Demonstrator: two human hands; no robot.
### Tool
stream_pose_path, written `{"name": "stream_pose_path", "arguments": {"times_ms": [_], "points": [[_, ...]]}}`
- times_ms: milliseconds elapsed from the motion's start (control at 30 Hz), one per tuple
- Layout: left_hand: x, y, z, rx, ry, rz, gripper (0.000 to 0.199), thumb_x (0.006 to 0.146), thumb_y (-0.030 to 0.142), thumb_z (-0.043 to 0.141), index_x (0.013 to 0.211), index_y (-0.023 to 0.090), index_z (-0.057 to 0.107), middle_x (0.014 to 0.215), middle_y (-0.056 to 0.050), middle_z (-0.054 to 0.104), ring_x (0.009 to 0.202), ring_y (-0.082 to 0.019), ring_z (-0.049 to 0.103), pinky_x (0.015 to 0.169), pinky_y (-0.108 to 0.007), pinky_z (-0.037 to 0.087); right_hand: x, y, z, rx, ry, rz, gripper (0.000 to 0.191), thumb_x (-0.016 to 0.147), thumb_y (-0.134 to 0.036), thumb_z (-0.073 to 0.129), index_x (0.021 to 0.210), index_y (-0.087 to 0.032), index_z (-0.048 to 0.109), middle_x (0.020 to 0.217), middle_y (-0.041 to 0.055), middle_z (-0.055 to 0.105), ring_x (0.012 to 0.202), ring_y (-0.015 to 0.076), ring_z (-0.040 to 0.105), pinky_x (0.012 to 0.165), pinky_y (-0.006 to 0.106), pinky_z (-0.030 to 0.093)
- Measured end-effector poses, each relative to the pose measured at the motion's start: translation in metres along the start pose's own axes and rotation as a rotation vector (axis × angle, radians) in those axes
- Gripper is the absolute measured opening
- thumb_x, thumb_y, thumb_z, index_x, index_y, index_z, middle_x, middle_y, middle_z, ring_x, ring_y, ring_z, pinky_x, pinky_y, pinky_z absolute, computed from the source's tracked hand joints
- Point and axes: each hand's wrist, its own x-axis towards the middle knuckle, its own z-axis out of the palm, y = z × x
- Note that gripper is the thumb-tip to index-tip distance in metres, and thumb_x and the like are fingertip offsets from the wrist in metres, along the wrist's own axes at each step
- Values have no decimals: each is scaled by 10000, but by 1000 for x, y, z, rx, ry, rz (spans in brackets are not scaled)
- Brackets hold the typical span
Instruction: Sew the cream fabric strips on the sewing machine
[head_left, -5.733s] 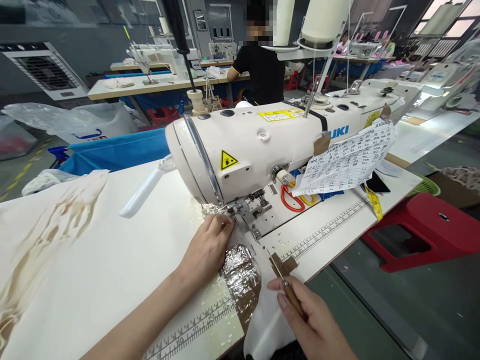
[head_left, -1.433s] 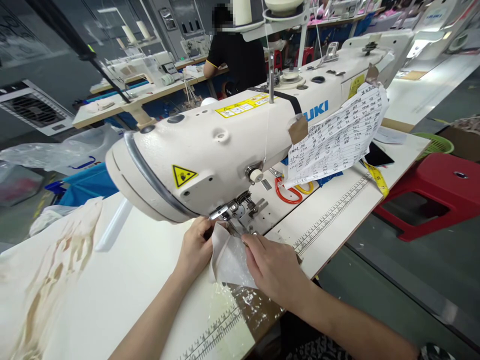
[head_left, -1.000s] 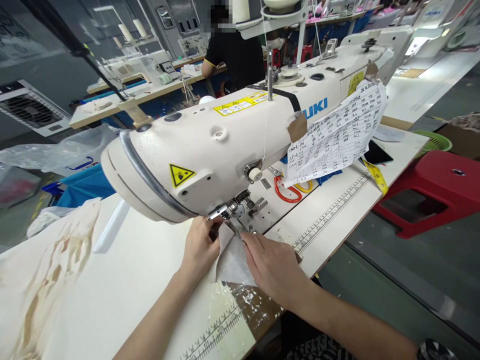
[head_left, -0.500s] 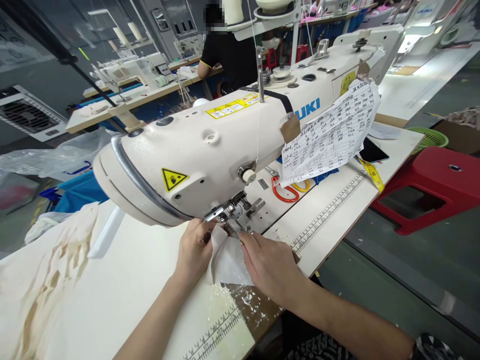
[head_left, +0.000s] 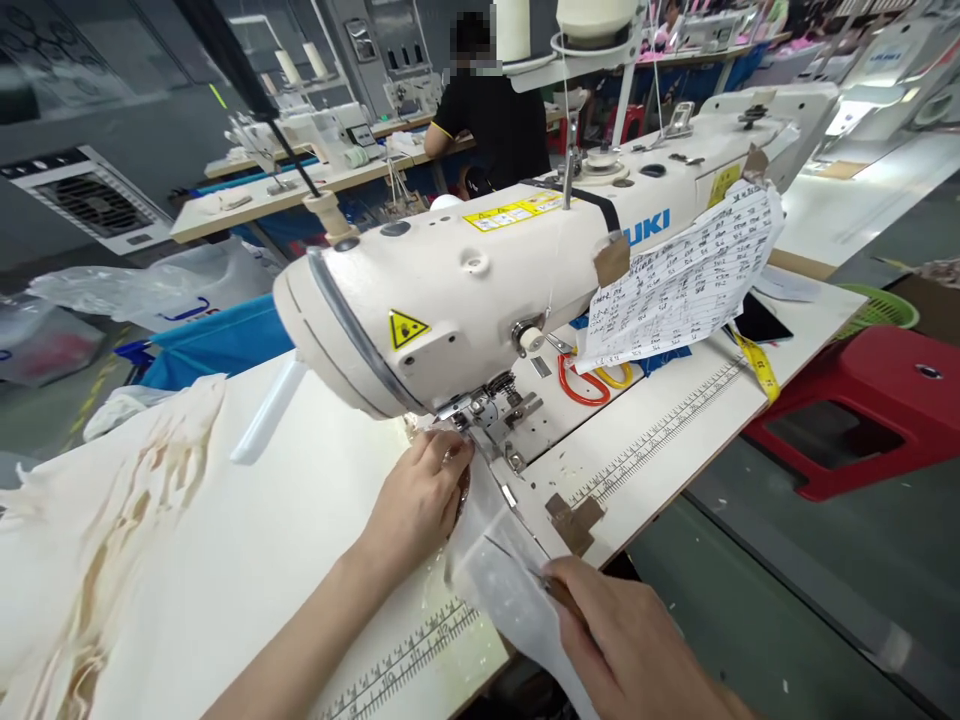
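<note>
A white sewing machine (head_left: 442, 270) stands before me, its presser foot and needle area (head_left: 469, 410) low at the head. Close beside the foot, my left hand (head_left: 427, 485) has its fingers curled on a piece of thin white fabric (head_left: 517, 595), which runs from there toward my right hand. Nearer to me, my right hand (head_left: 630, 630) is closed around a thin pointed metal tool (head_left: 514, 560); its tip lies over the fabric, and the grip hides the rest. A narrow metal guide (head_left: 510, 495) slants from the foot toward that hand.
Red-handled scissors (head_left: 585, 390) lie behind the foot, near a handwritten sheet (head_left: 675, 285) taped to the machine. A ruler scale (head_left: 660, 430) and yellow tape measure (head_left: 757, 365) are at right, above a red stool (head_left: 862, 420). Cream fabric (head_left: 142, 500) lies left. A person (head_left: 491, 120) sits beyond.
My right hand has moved away from the presser foot, down toward me, and the pointed tool now shows. My left hand stays near the foot. The fabric is stretched longer; the view has shifted.
</note>
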Motion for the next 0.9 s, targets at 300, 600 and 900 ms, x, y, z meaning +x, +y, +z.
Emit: {"name": "stream_pose_path", "arguments": {"times_ms": [300,600,900], "points": [[-8,21,10,22,52,-87,418,925,78,368,1274,74,597,1228,-159,628,1183,-288,569,1012,-464,553,9,11,-9,-268,49,-75,362,974,-77,317,1249,-178,530,922,83,642,684,229,671,564,332,509],[-14,16,7,7,41,-29,439,941,91,353,1322,48,567,1314,-159,622,1279,-288,527,1075,-483,513,10,7,-12,-316,33,-132,349,911,-9,361,1154,-165,557,861,57,606,668,220,638,531,310,461],[-12,29,13,83,-8,-131,470,955,155,326,1340,-38,515,1342,-220,541,1292,-336,472,1102,-512,469,20,8,-14,-355,-4,-101,306,892,-7,437,1124,-157,569,915,74,619,729,224,663,516,301,428]]}}
